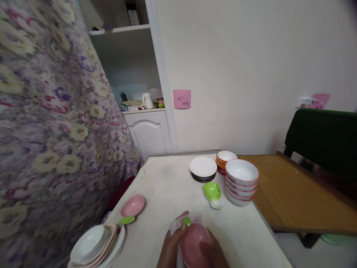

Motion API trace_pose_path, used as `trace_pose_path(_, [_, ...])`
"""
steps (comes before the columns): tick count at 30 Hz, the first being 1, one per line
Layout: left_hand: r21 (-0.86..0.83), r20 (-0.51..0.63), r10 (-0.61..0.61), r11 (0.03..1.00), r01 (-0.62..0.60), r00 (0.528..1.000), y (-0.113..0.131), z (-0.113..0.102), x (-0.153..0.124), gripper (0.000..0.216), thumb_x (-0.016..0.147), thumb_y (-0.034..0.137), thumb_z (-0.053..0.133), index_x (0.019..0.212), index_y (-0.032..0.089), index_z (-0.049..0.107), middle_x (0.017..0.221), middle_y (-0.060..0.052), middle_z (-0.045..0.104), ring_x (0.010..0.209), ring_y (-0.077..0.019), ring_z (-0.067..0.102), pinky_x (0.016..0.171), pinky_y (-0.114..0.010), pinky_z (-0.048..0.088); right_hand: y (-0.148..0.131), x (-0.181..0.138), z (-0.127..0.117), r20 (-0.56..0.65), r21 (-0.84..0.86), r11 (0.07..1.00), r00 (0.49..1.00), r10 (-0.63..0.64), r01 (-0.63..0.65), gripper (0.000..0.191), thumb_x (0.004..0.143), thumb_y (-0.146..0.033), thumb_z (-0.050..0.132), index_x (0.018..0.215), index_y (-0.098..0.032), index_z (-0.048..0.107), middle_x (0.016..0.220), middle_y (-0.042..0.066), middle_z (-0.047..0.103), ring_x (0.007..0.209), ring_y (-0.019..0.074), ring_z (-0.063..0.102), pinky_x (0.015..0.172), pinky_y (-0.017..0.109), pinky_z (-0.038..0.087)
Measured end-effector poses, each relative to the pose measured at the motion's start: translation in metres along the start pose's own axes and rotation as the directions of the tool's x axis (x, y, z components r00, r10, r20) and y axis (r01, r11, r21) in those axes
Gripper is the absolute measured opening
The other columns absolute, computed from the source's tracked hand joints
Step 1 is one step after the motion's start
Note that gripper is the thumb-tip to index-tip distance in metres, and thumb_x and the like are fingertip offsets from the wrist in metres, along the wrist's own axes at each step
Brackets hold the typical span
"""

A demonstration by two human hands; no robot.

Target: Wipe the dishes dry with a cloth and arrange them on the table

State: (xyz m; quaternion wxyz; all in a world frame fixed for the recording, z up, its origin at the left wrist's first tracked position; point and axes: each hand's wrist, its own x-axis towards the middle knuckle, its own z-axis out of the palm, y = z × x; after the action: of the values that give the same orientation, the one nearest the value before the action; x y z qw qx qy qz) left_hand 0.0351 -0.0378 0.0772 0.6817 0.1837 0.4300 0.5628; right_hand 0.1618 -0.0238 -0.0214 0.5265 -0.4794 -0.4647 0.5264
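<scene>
Close to me, over the front of the table, I hold a pink dish (192, 243) with a green leaf-shaped handle at its top. My left hand (172, 242) is closed around the handle side, with a white cloth (176, 224) between the fingers and the dish. My right hand (211, 250) grips the dish's right side, thumb inside the bowl part. A similar pink dish (133, 206) with a green leaf handle lies at the table's left edge. Ahead of my hands sits a green-and-white cabbage-shaped dish (213, 192).
At the front left stands a pile of white plates and bowls (90, 243). Further back are stacked dark-rimmed plates (203, 167), orange bowls (227, 156) and tall white bowls (241, 182) with red rims. A brown wooden table (301, 190) adjoins on the right; a floral curtain (61, 123) hangs left.
</scene>
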Motion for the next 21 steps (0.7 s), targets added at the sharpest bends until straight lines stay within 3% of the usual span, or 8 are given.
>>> trace_pose_path(3, [-0.057,-0.079,0.068,0.996,-0.072,0.995,-0.016,-0.001,0.002,0.080,0.065,0.031,0.076,0.136,0.023,0.040,0.117,-0.013,0.066,0.104,-0.0314,0.064,0.096,-0.044,0.044,0.000,0.003,-0.001,-0.021,-0.003,1.000,1.000,0.019,-0.019,0.057,0.070,-0.052,0.053,0.111,-0.013,0.062,0.107,0.014,0.068,0.104,0.0318,0.061,0.093,0.043,0.047])
trace_pose_path(7, [-0.125,-0.050,0.053,0.990,-0.059,0.997,-0.020,-0.002,0.002,0.090,0.062,0.028,0.078,0.140,0.023,0.033,0.118,-0.013,0.066,0.104,-0.0308,0.064,0.096,-0.042,0.044,0.004,0.006,-0.003,-0.088,-0.038,0.998,0.995,0.051,-0.055,0.059,0.068,-0.053,0.055,0.111,-0.014,0.061,0.112,0.015,0.066,0.108,0.0322,0.059,0.096,0.043,0.045])
trace_pose_path(12, [-0.053,-0.004,-0.007,0.999,0.006,1.000,0.000,-0.001,-0.005,0.077,0.072,0.030,0.070,0.140,0.022,0.035,0.115,-0.012,0.069,0.103,-0.0283,0.065,0.094,-0.040,0.046,0.007,0.000,-0.005,-0.019,-0.028,0.997,0.997,0.072,-0.072,0.053,0.065,-0.051,0.060,0.105,-0.016,0.064,0.109,0.014,0.067,0.113,0.0338,0.055,0.099,0.048,0.041])
trace_pose_path(16, [-0.031,0.015,-0.013,0.999,0.013,1.000,0.000,0.002,-0.007,0.074,0.070,0.034,0.071,0.137,0.019,0.041,0.109,-0.013,0.071,0.097,-0.0301,0.068,0.092,-0.042,0.046,0.000,0.000,-0.008,0.036,-0.025,0.999,0.998,0.048,-0.048,0.048,0.067,-0.047,0.058,0.103,-0.015,0.065,0.108,0.014,0.068,0.107,0.0322,0.059,0.096,0.046,0.043])
trace_pose_path(21, [-0.039,-0.002,0.071,0.997,-0.071,0.998,-0.010,0.005,-0.011,0.069,0.069,0.040,0.072,0.130,0.017,0.050,0.107,-0.014,0.072,0.095,-0.0334,0.068,0.092,-0.046,0.046,0.000,0.006,-0.008,-0.088,-0.136,0.991,0.996,-0.015,0.003,0.044,0.074,-0.042,0.047,0.106,-0.014,0.060,0.104,0.014,0.068,0.098,0.0294,0.062,0.086,0.040,0.050])
